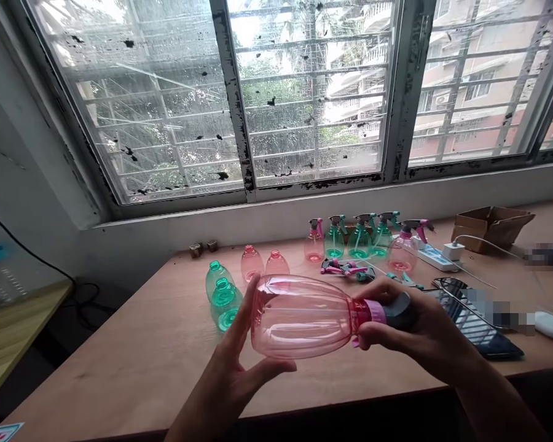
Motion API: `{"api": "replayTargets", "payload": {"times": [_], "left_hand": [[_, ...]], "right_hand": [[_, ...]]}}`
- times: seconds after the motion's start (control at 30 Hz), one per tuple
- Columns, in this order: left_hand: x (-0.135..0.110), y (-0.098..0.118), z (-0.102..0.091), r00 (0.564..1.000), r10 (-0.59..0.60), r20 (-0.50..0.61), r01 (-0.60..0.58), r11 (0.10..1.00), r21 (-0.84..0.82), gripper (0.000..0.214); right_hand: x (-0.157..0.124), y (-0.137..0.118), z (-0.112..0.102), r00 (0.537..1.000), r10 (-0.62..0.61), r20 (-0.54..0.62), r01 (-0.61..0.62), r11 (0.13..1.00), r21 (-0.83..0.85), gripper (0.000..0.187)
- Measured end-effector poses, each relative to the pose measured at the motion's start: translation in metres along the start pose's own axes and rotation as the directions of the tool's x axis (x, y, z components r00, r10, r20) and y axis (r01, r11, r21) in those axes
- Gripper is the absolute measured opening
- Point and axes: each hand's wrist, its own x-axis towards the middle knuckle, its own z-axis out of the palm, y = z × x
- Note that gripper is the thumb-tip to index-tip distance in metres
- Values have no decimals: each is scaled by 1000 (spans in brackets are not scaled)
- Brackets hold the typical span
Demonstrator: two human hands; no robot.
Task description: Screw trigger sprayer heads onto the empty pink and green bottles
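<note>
A clear pink spray bottle [304, 316] lies sideways in the air above the table, its base to the left and its neck to the right. My left hand [237, 362] holds it around the base, thumb below and fingers on the far side. With fingers and thumb, my right hand [408, 322] grips the grey spray head [399, 310], whose pink collar [375, 311] sits at the bottle's neck. Most of the trigger is hidden by that hand. Whether the collar is screwed tight, I cannot tell.
Open green bottles [225, 301] and pink bottles [252, 261] stand behind. Farther right are several bottles with spray heads [360, 236], loose spray heads [343, 268], a power strip [435, 255], a cardboard box [488, 227] and a dark tablet-like device [479, 325]. The table [133, 362] has a near edge.
</note>
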Motion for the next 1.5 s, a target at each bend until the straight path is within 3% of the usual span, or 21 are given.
{"api": "replayTargets", "payload": {"times": [0.13,0.23,0.5,0.67,0.8,0.9,1.03,1.2,1.4,1.5], "left_hand": [[-6,-2,-7,998,54,24,-56,995,87,102],[-8,-1,-13,997,78,17,-79,991,109,92],[-11,-4,-21,982,179,-52,-149,921,359,87],[-12,-6,-22,984,179,-23,-167,949,269,100],[-8,-4,-23,975,221,-14,-216,962,169,86],[-8,-2,-23,965,263,0,-259,946,195,79],[-10,0,-23,955,296,-11,-285,927,245,85],[-8,0,-21,952,304,-47,-291,940,177,92],[-8,1,-21,943,333,10,-332,937,111,74],[-9,2,-22,950,312,33,-313,939,142,74]], "right_hand": [[0,0,0,999,-32,27,33,999,-36,20],[-1,-1,-2,996,-69,49,71,997,-41,19],[-2,-3,-5,998,-40,52,37,998,43,21],[-2,-4,-2,999,-39,36,37,997,67,22],[-4,-6,1,1000,-11,-19,13,993,118,26],[-5,-7,2,1000,-2,-21,4,992,129,27],[-5,-8,1,1000,5,-28,-2,994,113,27],[-6,-8,-1,999,-1,-47,4,998,63,28],[-7,-8,-1,998,-14,-65,19,998,63,29],[-7,-9,0,995,-27,-93,34,997,66,27]]}}
